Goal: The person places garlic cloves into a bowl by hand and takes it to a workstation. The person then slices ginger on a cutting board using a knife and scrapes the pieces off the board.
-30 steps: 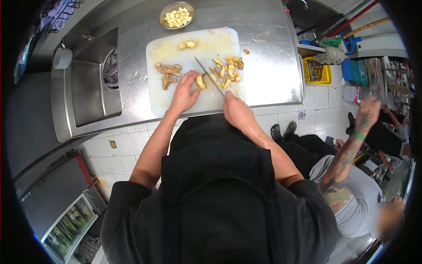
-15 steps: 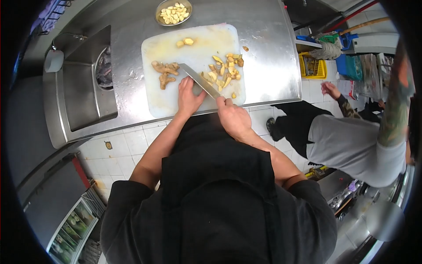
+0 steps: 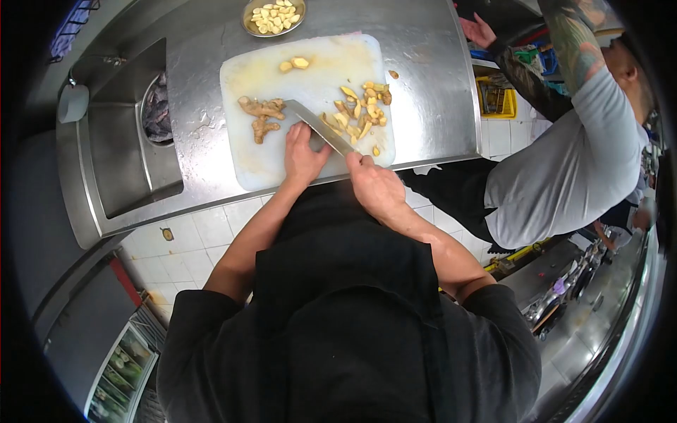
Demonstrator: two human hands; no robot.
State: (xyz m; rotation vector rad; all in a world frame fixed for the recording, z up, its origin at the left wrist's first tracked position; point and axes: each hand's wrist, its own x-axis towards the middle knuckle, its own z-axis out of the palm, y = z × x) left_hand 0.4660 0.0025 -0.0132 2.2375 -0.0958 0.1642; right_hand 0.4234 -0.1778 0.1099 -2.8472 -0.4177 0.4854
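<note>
My right hand is wrapped round the handle of a knife, whose blade slants up and left across the white cutting board. Close to the left side of the blade, my left hand has its fingers bent together on the board; what they hold, if anything, is hidden. A knobbly unpeeled ginger root lies left of the blade tip. Ginger trimmings are scattered on the right of the board. Two peeled ginger pieces rest near the top.
A metal bowl of peeled pale pieces stands beyond the board on the steel counter. The sink is on the left, with a round container of dark contents. At right, another person stands close to the counter.
The other person has moved nearer the counter, one hand now reaching over its far right end. The view has shifted slightly. My hands and the knife keep nearly the same pose.
</note>
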